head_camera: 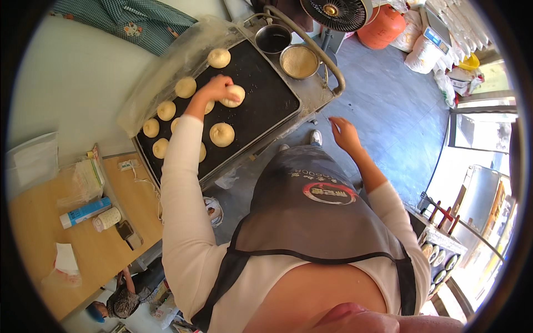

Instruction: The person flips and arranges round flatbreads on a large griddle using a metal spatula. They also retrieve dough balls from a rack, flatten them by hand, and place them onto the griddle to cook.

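Observation:
My left hand (217, 89) grips a round pale dough ball (233, 96) from the side, thumb and fingers around it. Whether that ball rests on the black baking tray (266, 100) or is slightly lifted, I cannot tell. Several similar dough balls lie on the tray, among them one at the far edge (219, 58) and one nearer me (222, 135). My left sleeve partly covers others. To the right of the tray, my right hand (344, 132) hangs over the floor, holding nothing, its fingers loosely bent and a little apart.
Beyond the tray stand a bowl of tan crumbs (300, 61) and a dark-filled bowl (273, 38). A metal rail (310, 41) bounds the cart. Plastic sheeting (179, 62) lies along its left side. A fan (333, 12) and an orange gas cylinder (381, 27) stand beyond; another person (120, 301) is lower left.

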`<state>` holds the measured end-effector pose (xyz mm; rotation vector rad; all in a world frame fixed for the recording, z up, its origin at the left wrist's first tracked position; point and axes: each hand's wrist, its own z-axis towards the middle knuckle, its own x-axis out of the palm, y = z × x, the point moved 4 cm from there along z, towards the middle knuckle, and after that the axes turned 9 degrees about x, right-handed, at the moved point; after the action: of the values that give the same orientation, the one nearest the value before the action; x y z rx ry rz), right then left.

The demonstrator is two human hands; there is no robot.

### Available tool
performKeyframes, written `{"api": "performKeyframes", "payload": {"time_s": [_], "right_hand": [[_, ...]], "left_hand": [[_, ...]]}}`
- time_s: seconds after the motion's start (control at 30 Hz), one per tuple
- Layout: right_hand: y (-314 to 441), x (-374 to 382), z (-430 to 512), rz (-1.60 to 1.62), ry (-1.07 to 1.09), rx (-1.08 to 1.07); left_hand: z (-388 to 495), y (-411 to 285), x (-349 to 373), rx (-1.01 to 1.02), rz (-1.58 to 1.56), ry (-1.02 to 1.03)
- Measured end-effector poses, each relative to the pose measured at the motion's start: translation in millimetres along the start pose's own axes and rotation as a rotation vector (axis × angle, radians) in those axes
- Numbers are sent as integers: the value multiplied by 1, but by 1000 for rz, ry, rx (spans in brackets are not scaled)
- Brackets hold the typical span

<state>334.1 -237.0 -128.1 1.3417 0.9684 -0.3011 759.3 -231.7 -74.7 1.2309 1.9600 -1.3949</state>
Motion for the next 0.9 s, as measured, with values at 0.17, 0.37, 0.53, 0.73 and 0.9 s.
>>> {"api": "performKeyframes", "payload": {"time_s": [0.17, 0.37, 0.53, 0.73, 0.9], "right_hand": [[38, 43, 109, -60, -8, -286], [42, 78, 165, -438, 88, -437], [37, 82, 173, -478, 43, -485], [37, 81, 175, -503, 71, -486], [37, 79, 176, -524, 150, -451]], "left_hand": [[-38, -15, 51, -252, -1362, -609], [-9, -28, 56, -136, -552, -340], [20, -61, 27, 121, 133, -530], [21, -85, 70, 227, 524, -477], [13, -80, 71, 258, 501, -491]]}}
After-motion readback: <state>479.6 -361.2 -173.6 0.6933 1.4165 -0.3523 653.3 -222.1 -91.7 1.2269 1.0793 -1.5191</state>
